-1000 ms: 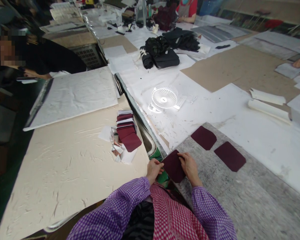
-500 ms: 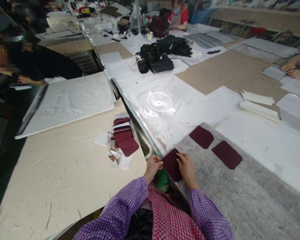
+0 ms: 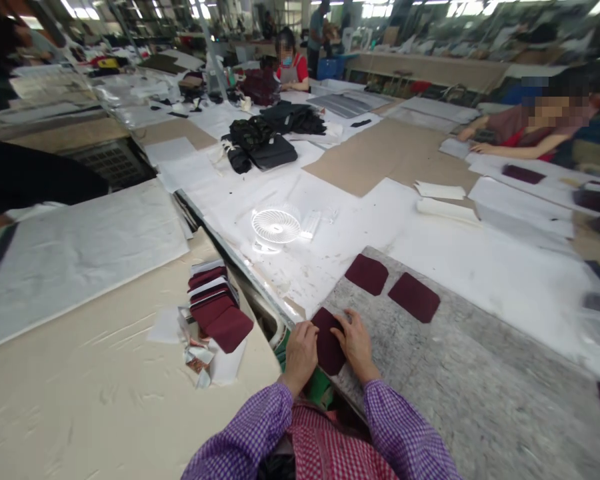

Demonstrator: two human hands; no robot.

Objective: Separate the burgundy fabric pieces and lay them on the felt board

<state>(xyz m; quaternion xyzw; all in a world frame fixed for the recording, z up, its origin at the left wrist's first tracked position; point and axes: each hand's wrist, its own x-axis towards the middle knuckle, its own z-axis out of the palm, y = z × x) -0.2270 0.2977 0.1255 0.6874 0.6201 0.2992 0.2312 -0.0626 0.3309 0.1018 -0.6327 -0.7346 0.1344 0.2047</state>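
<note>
A maroon fabric piece (image 3: 329, 350) with cut corners lies at the near left end of the mottled grey board (image 3: 460, 373). My left hand (image 3: 301, 352) is closed at its left edge, fingers together and gripping that edge. On its right side rest the fingertips of my right hand (image 3: 356, 347), thumb and fingers apart and bent. Two similar pieces, a maroon piece (image 3: 367, 274) and another maroon piece (image 3: 414, 297), lie flat farther up the board. A fanned stack of maroon and white pieces (image 3: 219, 310) sits on the cream surface to the left.
A white fan (image 3: 276, 227) lies on the white table covering. Dark folded fabric (image 3: 275, 152) is piled beyond it. Scraps (image 3: 199, 357) lie beside the stack. A gap (image 3: 263, 312) separates the two tables. A co-worker (image 3: 535, 127) leans over the far right side.
The view has swung right and up. My left hand has come in closer over the piece's left edge. The piece now lies flatter on the board, with my right hand still on it.
</note>
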